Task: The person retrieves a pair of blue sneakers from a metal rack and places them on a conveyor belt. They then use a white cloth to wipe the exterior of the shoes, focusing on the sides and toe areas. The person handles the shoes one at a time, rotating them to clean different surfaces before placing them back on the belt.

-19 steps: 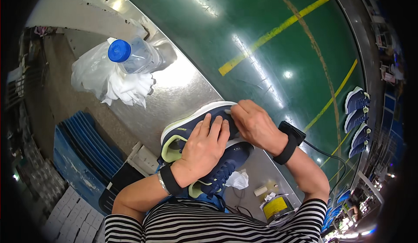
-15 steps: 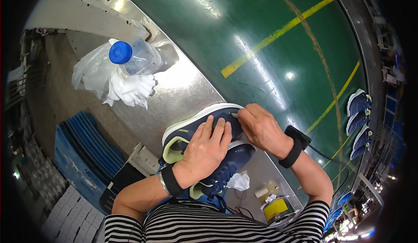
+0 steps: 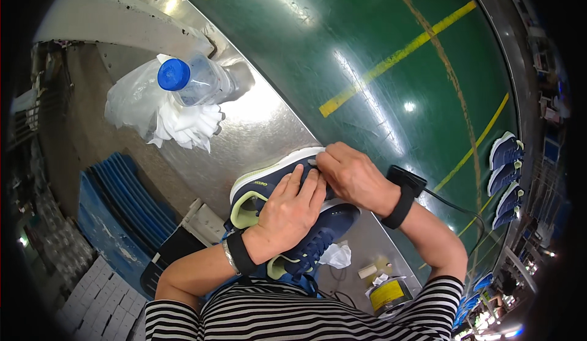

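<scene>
A navy sneaker [image 3: 266,181] with a white sole and lime lining lies on its side at the metal ledge. My left hand [image 3: 287,215] rests on its upper with the fingers stretched out flat, holding it steady. At the toe end, my right hand [image 3: 353,176] is closed in a pinch against the upper. A small pale tip shows by those fingertips; what it belongs to is hidden. A second navy sneaker [image 3: 324,234] with laces lies beneath and nearer to me, partly covered by my left hand and the first shoe.
A bottle with a blue cap [image 3: 199,83] stands by white gloves [image 3: 186,124] on the metal ledge [image 3: 257,139]. The green conveyor belt [image 3: 391,96] carries several sneakers [image 3: 506,176] far right. Near my right forearm are crumpled tissue [image 3: 336,254] and a yellow-labelled tin [image 3: 388,295].
My right hand has shifted left along the toe of the sneaker, closer to my left fingers. My left hand stays on the shoe. A pale object has appeared at the belt's far top edge.
</scene>
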A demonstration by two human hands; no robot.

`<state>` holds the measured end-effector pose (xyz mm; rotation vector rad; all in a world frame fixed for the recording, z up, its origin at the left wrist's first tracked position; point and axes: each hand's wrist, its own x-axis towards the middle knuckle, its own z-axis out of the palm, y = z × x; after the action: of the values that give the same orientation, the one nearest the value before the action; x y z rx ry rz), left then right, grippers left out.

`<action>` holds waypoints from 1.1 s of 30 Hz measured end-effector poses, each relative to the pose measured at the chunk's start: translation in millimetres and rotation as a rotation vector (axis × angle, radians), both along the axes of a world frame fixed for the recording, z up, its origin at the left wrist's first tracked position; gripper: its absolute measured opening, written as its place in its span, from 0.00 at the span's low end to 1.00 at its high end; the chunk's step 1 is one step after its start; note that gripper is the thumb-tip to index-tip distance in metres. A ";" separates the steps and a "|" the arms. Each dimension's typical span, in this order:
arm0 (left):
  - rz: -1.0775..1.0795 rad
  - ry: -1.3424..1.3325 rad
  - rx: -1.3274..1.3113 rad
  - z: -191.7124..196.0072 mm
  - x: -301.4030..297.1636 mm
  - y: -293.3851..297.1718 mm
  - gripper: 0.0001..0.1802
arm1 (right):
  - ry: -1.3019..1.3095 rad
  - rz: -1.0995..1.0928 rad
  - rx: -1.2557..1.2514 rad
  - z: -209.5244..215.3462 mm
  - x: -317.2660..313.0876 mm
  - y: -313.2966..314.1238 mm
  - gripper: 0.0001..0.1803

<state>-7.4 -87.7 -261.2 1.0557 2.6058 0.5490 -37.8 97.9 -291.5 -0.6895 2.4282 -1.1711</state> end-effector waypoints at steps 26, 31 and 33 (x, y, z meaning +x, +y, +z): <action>-0.017 -0.027 0.013 1.4 -6.0 -2.9 0.22 | -0.198 -0.276 -0.012 11.3 7.7 16.9 0.07; -0.006 -0.023 0.026 0.3 -5.3 -2.5 0.22 | -0.245 -0.224 -0.053 6.0 11.9 23.8 0.05; -0.012 -0.017 0.031 0.2 -6.8 -1.2 0.22 | -0.193 -0.164 -0.051 2.1 9.4 20.7 0.05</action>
<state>-14.2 -88.8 -260.9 1.0711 2.5828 0.5952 -28.4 118.6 -289.4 -0.3768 2.3338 -1.3020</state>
